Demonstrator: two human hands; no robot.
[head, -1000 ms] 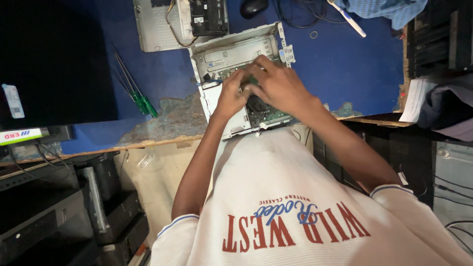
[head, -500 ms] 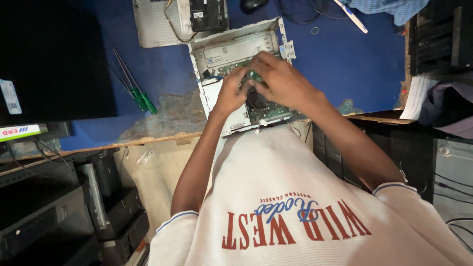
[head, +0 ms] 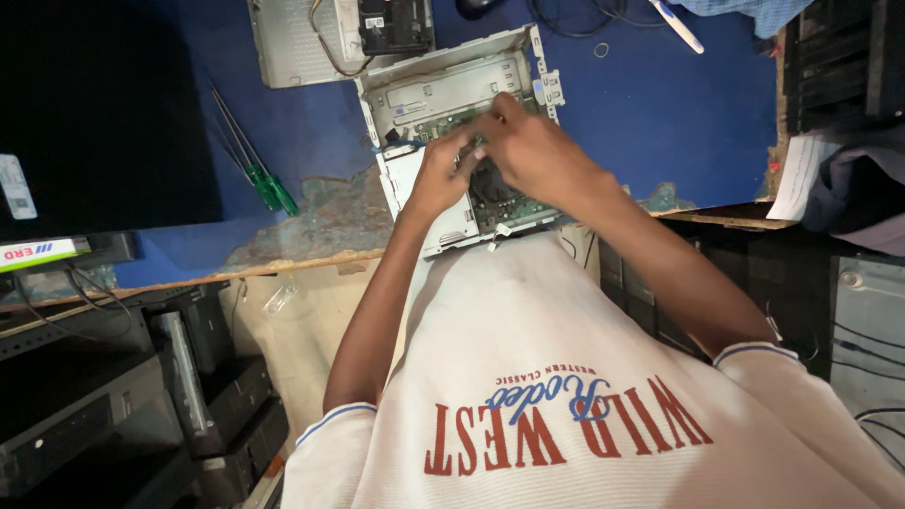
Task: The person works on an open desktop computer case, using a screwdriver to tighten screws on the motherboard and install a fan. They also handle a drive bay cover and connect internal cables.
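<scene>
A small open white computer case [head: 443, 90] lies on the blue table top [head: 679, 123], its green circuit board [head: 514, 205] showing. Both my hands are inside it. My left hand [head: 436, 177] rests over the case's left half with its fingers curled. My right hand [head: 535, 151] covers the board's middle, its fingertips meeting the left hand's at a small part that stays hidden beneath them. Whether either hand grips anything does not show.
Two green-handled screwdrivers [head: 269, 188] lie to the left of the case. A grey cover panel [head: 297, 42] with a black unit [head: 396, 24] sits behind it. A dark monitor [head: 94, 113] stands at left, papers [head: 797, 174] at the right edge, stacked devices [head: 85, 415] under the table.
Both hands have shifted slightly toward the case's far side, and their fingertips have come closer together. The case and screwdrivers have not moved.
</scene>
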